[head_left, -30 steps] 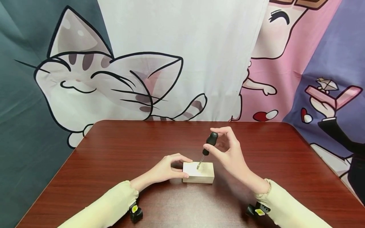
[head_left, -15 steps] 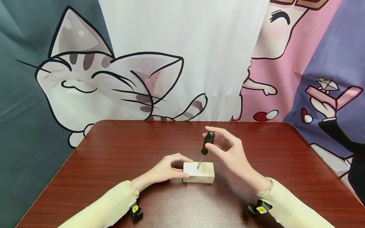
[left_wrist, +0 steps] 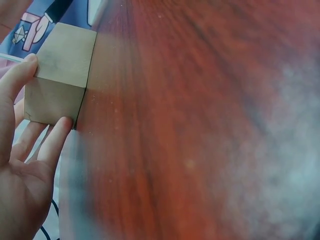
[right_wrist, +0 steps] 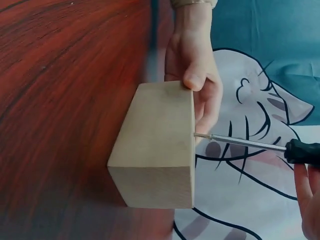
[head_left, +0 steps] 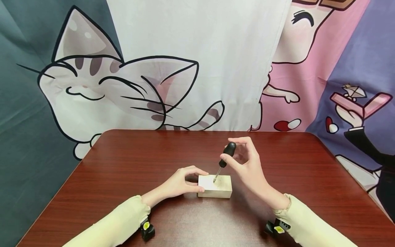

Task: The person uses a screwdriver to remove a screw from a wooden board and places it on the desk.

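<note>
I am at what looks like a staged recording corner; the room's kind I can't tell. Printed cartoon cloth (head_left: 237,51) hangs right behind my reddish-brown, wood-grained table (head_left: 151,151), and I wear small black wrist cameras (head_left: 148,232).

We see the left hand (left_wrist: 25,180) pinching a pale wooden block (left_wrist: 65,70), thumb tip at one edge and a fingertip at a corner of its nearer face, other fingers partly hidden behind it. Beside the grip spreads a reddish, streaky-grained tabletop (left_wrist: 165,125), blurring into pale haze farther off; beyond the block hangs a blue printed backdrop (left_wrist: 79,15).
</note>
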The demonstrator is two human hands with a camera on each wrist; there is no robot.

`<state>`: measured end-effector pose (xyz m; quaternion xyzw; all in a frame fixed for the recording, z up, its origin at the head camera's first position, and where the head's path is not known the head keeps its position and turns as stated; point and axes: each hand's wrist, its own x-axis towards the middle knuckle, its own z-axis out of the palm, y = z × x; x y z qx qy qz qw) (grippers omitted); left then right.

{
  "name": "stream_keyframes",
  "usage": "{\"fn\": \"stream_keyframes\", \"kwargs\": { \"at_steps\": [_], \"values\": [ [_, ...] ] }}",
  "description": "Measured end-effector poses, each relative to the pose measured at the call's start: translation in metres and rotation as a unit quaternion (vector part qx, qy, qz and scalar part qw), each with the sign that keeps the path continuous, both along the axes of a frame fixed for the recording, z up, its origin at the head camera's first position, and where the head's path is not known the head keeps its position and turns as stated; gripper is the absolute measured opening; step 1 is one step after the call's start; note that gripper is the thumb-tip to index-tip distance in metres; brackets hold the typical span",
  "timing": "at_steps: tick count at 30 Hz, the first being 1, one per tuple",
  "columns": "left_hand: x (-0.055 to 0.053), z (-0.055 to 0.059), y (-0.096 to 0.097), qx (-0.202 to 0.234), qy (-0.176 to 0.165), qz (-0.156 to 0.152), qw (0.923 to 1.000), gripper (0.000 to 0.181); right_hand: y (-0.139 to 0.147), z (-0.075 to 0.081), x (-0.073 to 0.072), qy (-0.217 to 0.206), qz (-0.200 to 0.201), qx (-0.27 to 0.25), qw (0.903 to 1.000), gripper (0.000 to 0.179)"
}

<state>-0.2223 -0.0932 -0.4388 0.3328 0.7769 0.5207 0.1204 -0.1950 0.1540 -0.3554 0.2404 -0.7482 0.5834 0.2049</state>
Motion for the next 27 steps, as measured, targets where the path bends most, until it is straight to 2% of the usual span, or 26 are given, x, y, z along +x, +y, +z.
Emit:
{"fn": "stream_keyframes", "kwargs": {
  "at_steps": [6, 11, 15, 19, 21, 24, 27],
  "values": [
    [0.000, 0.001, -0.001, -0.003, -0.003, 0.002, 1.0000, 0.048, 0.002, 0.005, -0.001, -0.023, -0.009, -0.001, 0.9997, 0.044],
    [0.000, 0.001, 0.000, -0.003, -0.004, 0.002, 1.0000, 0.047, 0.005, 0.007, -0.001, -0.030, 0.006, 0.000, 0.9995, 0.043],
    [0.000, 0.000, 0.000, -0.006, -0.002, 0.001, 1.0000, 0.047, 0.009, 0.008, -0.005, -0.022, 0.058, 0.008, 0.9980, 0.043],
    [-0.001, 0.000, 0.000, -0.007, -0.004, 0.000, 1.0000, 0.046, 0.012, 0.008, -0.010, 0.013, 0.138, 0.013, 0.9902, 0.039],
    [0.000, 0.000, 0.000, -0.006, -0.005, 0.002, 1.0000, 0.046, 0.012, 0.008, -0.012, 0.026, 0.162, 0.015, 0.9863, 0.038],
    [0.000, 0.001, 0.000, -0.008, -0.004, 0.006, 0.9999, 0.047, 0.009, 0.006, -0.012, 0.035, 0.158, 0.011, 0.9867, 0.037],
    [0.000, 0.001, 0.000, -0.009, -0.010, 0.008, 0.9999, 0.048, 0.007, 0.005, -0.009, 0.027, 0.103, 0.018, 0.9942, 0.038]
  ]
}}
